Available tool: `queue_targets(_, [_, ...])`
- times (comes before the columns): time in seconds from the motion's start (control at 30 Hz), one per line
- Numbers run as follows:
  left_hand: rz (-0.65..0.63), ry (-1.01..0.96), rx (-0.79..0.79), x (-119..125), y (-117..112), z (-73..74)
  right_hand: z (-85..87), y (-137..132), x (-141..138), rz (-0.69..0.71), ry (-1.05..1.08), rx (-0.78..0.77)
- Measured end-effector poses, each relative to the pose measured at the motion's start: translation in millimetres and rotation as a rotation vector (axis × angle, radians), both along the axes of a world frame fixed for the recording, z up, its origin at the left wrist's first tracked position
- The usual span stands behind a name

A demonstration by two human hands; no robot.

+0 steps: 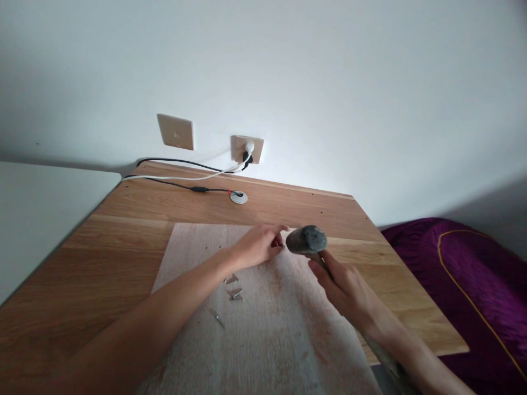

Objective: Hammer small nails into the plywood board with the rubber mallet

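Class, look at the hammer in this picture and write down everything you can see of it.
The hammer has a stubby, roughly cylindrical, dark grey head with a mottled round face turned toward the camera; whether it is rubber or metal is unclear. Its handle slopes toward the lower right and is partly hidden by the right hand, which grips it near the head. In this view the head shows in front of the far right corner of the pale board, just right of the left hand.
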State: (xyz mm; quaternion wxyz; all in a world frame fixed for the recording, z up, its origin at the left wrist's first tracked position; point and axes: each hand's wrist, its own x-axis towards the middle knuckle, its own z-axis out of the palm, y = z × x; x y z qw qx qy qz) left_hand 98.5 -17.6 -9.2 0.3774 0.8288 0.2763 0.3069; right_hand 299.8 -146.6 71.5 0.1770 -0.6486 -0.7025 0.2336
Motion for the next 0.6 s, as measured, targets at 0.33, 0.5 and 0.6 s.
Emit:
queue_targets(0.33, [-0.01, -0.037, -0.077, -0.5, -0.6, 4.4, -3.7, -0.3, -2.5, 0.012, 0.006, 0.003])
queue_targets(0.5, [-0.013, -0.038, -0.078, -0.3, 0.8, 4.1, 0.9, -2.9, -3.6, -0.032, 0.068, -0.026])
queue_targets(0.6, [-0.041, -0.063, -0.075, -0.5, 1.0, 3.7, 2.7, -3.9, -5.7, -0.02, 0.048, 0.002])
